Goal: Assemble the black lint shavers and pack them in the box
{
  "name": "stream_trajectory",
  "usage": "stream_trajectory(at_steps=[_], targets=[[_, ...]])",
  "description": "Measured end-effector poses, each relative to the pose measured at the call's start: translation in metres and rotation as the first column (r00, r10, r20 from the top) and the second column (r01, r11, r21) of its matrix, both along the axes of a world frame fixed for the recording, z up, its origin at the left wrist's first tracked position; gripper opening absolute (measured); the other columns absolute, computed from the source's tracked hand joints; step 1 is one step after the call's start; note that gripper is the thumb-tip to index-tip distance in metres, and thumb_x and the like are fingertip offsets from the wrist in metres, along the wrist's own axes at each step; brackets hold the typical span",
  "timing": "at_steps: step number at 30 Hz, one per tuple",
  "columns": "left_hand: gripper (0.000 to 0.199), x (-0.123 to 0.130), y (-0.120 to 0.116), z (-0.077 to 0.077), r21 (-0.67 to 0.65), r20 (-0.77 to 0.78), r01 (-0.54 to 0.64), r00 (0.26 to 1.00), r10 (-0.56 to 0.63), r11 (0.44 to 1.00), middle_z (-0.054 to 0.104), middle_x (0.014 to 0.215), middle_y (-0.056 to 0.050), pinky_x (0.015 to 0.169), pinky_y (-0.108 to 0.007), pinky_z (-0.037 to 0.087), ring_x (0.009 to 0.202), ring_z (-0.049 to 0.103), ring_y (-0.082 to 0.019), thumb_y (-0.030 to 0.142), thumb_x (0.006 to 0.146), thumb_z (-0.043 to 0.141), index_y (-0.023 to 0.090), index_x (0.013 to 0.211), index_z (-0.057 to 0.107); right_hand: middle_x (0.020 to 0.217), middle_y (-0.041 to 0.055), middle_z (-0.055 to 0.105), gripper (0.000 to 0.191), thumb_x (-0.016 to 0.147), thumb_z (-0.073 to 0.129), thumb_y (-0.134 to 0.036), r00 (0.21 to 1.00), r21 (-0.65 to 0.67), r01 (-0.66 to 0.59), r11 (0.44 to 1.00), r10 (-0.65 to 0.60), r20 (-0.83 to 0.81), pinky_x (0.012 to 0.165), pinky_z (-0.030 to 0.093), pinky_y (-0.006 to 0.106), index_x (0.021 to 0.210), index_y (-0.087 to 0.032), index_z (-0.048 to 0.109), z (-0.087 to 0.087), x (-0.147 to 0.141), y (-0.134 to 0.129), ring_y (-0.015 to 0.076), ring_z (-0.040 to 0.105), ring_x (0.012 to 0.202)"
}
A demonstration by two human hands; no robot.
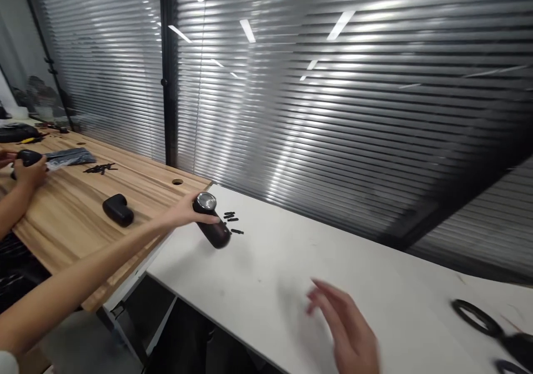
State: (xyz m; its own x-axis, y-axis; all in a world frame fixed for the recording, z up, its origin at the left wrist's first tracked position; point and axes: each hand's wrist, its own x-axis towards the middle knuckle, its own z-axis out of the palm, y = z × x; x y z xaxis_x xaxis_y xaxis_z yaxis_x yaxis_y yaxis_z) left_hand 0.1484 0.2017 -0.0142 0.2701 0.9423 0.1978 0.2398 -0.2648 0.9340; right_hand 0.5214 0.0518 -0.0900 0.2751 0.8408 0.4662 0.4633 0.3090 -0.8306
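Note:
My left hand [186,212] grips a small black massage gun [214,232], its round silver end facing up, over the left end of the white table [266,257]. The thumb lies across its body and the other fingers are mostly hidden behind it. Several small black pegs [230,217] lie on the white surface just beyond the device. My right hand [350,329], smeared by motion, hovers over the table's near side with loosely bent fingers and nothing in them.
Black-handled scissors [478,319] lie at the right. On the wooden table [83,207] are another black massage gun [118,209], dark pegs [100,168] and a plastic bag [70,157]. At far left another person's hands [31,176] hold a black device. Glass with blinds stands behind.

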Motion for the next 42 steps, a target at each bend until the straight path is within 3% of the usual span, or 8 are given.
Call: stream_trajectory(at_steps=[4, 8, 12, 16, 21, 28, 33, 42], targets=[[0.061, 0.091, -0.007, -0.031, -0.046, 0.254, 0.111, 0.962, -0.096, 0.993, 0.067, 0.089, -0.001, 0.071, -0.032, 0.055, 0.085, 0.067, -0.021, 0.047, 0.055, 0.099, 0.021, 0.094, 0.061, 0.090, 0.0095, 0.074, 0.065, 0.085, 0.064, -0.079, 0.900, -0.241, -0.411, 0.879, 0.348, -0.262, 0.050, 0.058, 0.034, 0.112, -0.021, 0.073, 0.037, -0.037, 0.089, 0.0249, 0.073, 0.063], [0.068, 0.152, -0.011, -0.069, -0.082, 0.423, 0.033, 0.906, 0.005, 0.996, 0.061, 0.091, 0.001, 0.058, -0.028, 0.051, 0.076, 0.061, -0.018, 0.054, 0.059, 0.096, 0.024, 0.104, 0.055, 0.066, 0.0084, 0.070, 0.078, 0.078, 0.060, -0.086, 0.853, -0.358, -0.498, 0.790, 0.372, -0.366, 0.034, 0.043, 0.026, 0.104, -0.014, 0.070, 0.020, -0.042, 0.132, 0.0211, 0.064, 0.042], [0.062, 0.179, -0.002, -0.091, -0.002, 0.532, 0.100, 0.843, -0.083, 0.995, 0.062, 0.104, -0.004, 0.082, -0.034, 0.060, 0.094, 0.063, -0.020, 0.068, 0.078, 0.083, 0.024, 0.114, 0.057, 0.058, 0.0038, 0.066, 0.070, 0.081, 0.063, -0.085, 0.835, -0.236, -0.457, 0.857, 0.323, -0.445, 0.033, 0.040, 0.024, 0.099, -0.017, 0.067, -0.004, -0.028, 0.141, 0.0169, 0.056, 0.035], [0.069, 0.187, 0.010, -0.094, -0.164, 0.609, 0.303, 0.780, -0.145, 0.939, 0.062, 0.113, -0.006, 0.092, -0.042, 0.062, 0.107, 0.067, -0.025, 0.076, 0.075, 0.081, 0.025, 0.114, 0.055, 0.059, -0.0017, 0.060, 0.063, 0.072, 0.076, -0.081, 0.833, -0.113, -0.195, 0.974, 0.104, -0.543, 0.032, 0.038, 0.026, 0.089, -0.020, 0.066, -0.008, -0.021, 0.147, 0.0136, 0.048, 0.035], [0.102, 0.188, 0.012, -0.093, -0.338, 0.434, 0.375, 0.876, -0.210, 0.863, 0.074, 0.112, -0.009, 0.101, -0.049, 0.058, 0.107, 0.074, -0.028, 0.051, 0.063, 0.099, 0.025, 0.147, 0.047, 0.075, -0.0001, 0.063, 0.056, 0.073, 0.078, -0.076, 0.826, -0.052, 0.051, 0.997, -0.071, -0.560, 0.053, 0.049, 0.025, 0.082, -0.022, 0.067, -0.008, -0.019, 0.151, 0.0168, 0.059, 0.067], [0.084, 0.193, -0.016, -0.111, 0.072, -0.008, 0.279, 0.960, -0.279, 0.958, 0.067, 0.148, -0.012, 0.112, -0.050, 0.056, 0.136, 0.065, -0.036, 0.037, 0.072, 0.090, 0.028, 0.149, 0.058, 0.062, -0.0007, 0.057, 0.058, 0.087, 0.061, -0.076, 0.721, -0.032, 0.206, 0.978, -0.174, -0.671, 0.054, 0.045, 0.028, 0.065, -0.022, 0.061, -0.009, -0.024, 0.142, 0.0153, 0.052, 0.056], [0.077, 0.191, -0.025, -0.117, 0.389, -0.172, 0.276, 0.959, -0.225, 0.879, 0.071, 0.142, -0.012, 0.102, -0.044, 0.062, 0.123, 0.072, -0.033, 0.037, 0.081, 0.083, 0.030, 0.152, 0.057, 0.053, -0.0007, 0.057, 0.044, 0.081, 0.071, -0.057, 0.656, -0.008, 0.132, 0.991, -0.094, -0.749, 0.048, 0.046, 0.028, 0.059, -0.022, 0.057, -0.002, -0.024, 0.134, 0.0153, 0.054, 0.047], [0.075, 0.187, -0.025, -0.112, 0.476, -0.244, 0.262, 0.956, -0.161, 0.839, 0.078, 0.128, -0.010, 0.087, -0.036, 0.065, 0.104, 0.078, -0.029, 0.039, 0.081, 0.083, 0.030, 0.151, 0.058, 0.045, 0.0037, 0.058, 0.044, 0.075, 0.067, -0.054, 0.638, -0.034, 0.131, 0.991, -0.111, -0.762, 0.044, 0.046, 0.028, 0.047, -0.021, 0.060, 0.003, -0.013, 0.135, 0.0167, 0.056, 0.042]])
